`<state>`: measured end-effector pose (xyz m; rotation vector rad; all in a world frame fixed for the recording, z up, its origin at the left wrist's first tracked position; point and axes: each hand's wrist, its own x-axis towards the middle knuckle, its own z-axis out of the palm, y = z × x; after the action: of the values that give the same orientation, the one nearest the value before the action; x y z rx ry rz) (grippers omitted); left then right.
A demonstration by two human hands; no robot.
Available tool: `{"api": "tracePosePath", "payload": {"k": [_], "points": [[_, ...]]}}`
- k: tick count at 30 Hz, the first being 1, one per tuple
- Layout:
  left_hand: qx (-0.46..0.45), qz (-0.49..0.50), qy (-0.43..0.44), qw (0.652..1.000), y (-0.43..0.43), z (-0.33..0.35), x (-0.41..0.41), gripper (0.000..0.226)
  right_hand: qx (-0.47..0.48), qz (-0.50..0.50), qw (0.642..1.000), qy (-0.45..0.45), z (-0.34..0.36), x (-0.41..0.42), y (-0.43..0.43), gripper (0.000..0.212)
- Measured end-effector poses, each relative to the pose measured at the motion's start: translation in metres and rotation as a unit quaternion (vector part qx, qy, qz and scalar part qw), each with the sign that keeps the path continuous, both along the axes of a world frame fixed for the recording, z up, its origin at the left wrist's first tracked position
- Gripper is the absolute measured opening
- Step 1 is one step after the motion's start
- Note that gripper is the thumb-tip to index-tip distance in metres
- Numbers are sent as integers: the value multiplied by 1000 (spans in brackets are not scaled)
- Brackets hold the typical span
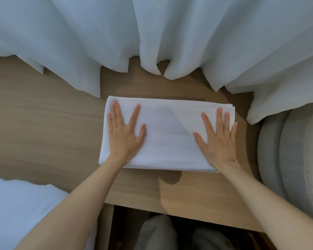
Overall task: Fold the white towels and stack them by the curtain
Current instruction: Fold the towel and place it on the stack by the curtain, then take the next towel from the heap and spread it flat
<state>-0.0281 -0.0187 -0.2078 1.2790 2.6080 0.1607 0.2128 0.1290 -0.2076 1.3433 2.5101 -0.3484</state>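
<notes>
Got the folded white towel (168,134) lying flat on the wooden counter (43,127), just in front of the curtain (152,33) hem. My left hand (124,134) is pressed flat on its left end, fingers spread, and my right hand (218,139) is the same on the right end. There's more white fabric (22,210) at lower left and a grey cushion (293,156) off to the right.

Two hands (124,136) (219,141), one folded towel (170,141), one curtain (79,33), one table (43,123).
</notes>
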Motion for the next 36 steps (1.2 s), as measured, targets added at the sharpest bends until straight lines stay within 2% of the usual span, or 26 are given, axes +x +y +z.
{"api": "tracePosePath", "payload": {"k": [3, 8, 12, 16, 21, 28, 36], "points": [[-30, 5, -28, 999, 2, 13, 3, 60, -45, -1, 999, -15, 12, -2, 2, 68], [-149, -18, -65, 986, 6, 60, 15, 57, -89, -27, 995, -25, 62, -7, 1, 59], [-59, -65, -61, 994, 19, 127, 43, 56, -56, -77, 995, 40, 131, 0, -3, 54], [21, -108, -53, 992, 42, 181, 82, 52, 14, -54, 991, 121, 191, 24, -1, 48], [68, -181, -34, 981, 75, 241, 133, 50, 67, -85, 980, 166, 246, 69, 1, 43], [72, -292, -18, 953, 104, 311, 228, 48, 76, -131, 980, 126, 304, 169, 20, 38], [96, -320, -18, 942, 182, 363, 365, 48, 119, -173, 971, 114, 360, 324, 72, 34]]}}
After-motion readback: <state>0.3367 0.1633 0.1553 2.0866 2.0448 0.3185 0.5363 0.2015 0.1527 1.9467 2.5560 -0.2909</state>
